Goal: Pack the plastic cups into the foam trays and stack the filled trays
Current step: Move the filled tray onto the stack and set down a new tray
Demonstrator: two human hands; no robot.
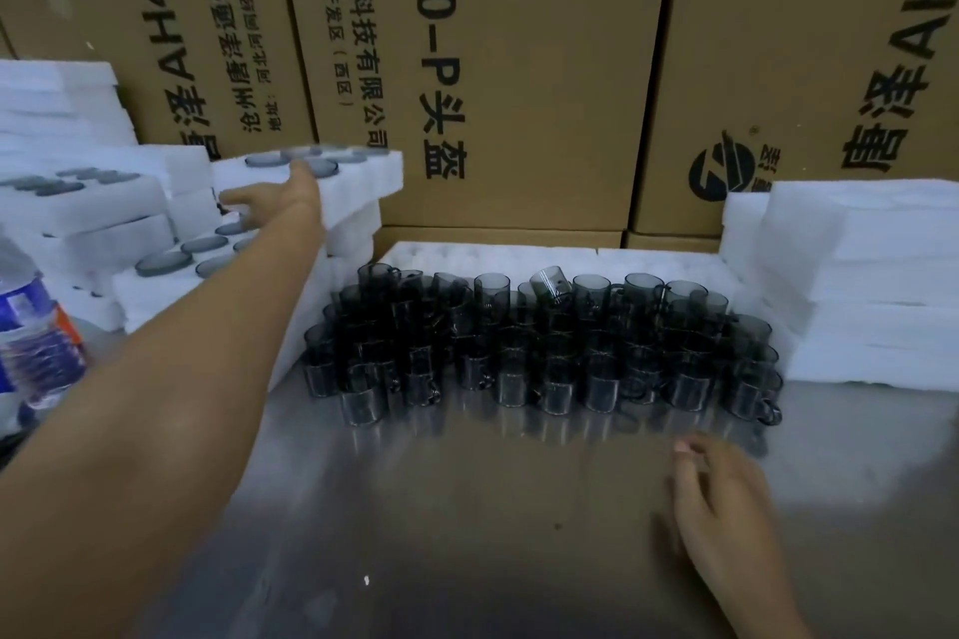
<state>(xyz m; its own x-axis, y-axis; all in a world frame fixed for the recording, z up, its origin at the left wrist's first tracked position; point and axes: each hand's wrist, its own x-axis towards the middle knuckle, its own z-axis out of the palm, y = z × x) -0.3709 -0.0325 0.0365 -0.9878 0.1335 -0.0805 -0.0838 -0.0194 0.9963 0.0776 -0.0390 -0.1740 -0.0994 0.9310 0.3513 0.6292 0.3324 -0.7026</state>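
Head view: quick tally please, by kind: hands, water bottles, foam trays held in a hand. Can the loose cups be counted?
Hands: 2, left hand and right hand
water bottle: 1
foam tray gripped by the left hand: 1
Total: 4
cups: crowded and blurred, no reliable count.

The left arm is extended forward and to the left, nearly straight. The left hand [290, 195] is raised, thumb spread apart, its fingertips hidden from view. The right hand [718, 498] is held low, palm down, fingers loosely extended
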